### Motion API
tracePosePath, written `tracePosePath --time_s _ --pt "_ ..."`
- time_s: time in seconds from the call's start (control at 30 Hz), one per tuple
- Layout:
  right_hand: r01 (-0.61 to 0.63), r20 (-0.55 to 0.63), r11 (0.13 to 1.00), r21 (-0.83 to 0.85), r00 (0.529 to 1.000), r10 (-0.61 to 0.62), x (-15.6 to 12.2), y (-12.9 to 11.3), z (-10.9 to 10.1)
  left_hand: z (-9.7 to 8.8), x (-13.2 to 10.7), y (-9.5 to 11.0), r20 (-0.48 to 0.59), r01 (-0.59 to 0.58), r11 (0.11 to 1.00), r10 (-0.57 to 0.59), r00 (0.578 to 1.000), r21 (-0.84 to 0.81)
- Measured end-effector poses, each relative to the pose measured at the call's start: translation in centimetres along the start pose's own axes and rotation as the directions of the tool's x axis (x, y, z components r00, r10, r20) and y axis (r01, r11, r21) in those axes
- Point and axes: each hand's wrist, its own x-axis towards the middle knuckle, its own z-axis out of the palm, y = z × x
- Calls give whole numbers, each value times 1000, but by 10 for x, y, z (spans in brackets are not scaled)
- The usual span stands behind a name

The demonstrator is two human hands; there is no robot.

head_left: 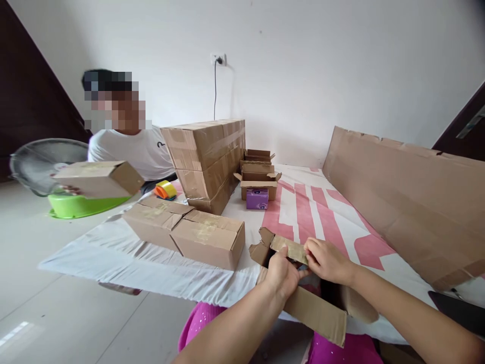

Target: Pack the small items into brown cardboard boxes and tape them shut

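Observation:
An open cardboard box (316,313) lies at the table's front edge, its flaps spread out. My left hand (282,275) grips it, thumb on top of a flap that carries a strip of tape (291,247) and fingers reaching underneath. At the right end of that same flap, my right hand (328,260) is closed in a pinch on the edge. Both hands partly cover the box, and its inside is mostly hidden. Two closed, taped cardboard boxes (212,235) lie end to end just left of my hands.
Taped boxes (212,162) are stacked beyond. Behind a purple box (257,198) stand open cartons (261,189). A large cardboard sheet (413,202) leans at right. At left, a person (129,151) holds a box (100,179) near a fan (45,162), a green basin (83,205) and tape rolls (165,189).

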Motion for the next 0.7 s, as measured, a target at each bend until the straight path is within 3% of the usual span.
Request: tracePosePath --time_s 0.17,0.37,0.5,0.6,0.7 --pt "80 -125 973 218 991 -53 -22 4 -11 1 2 -2 -16 -32 999 33 999 8" --pt "-5 -290 878 479 943 163 -39 18 -24 2 6 -4 -50 -66 997 67 996 35" --pt "-173 -118 826 536 954 277 -31 27 -20 3 4 -4 -55 -82 995 85 995 51" --pt "-217 44 841 496 973 225 -19 28 -19 3 1 -4 -51 -86 994 89 995 60" --pt "-216 133 874 435 976 174 -8 28 -21 3 -1 -4 -45 -94 994 96 994 58"
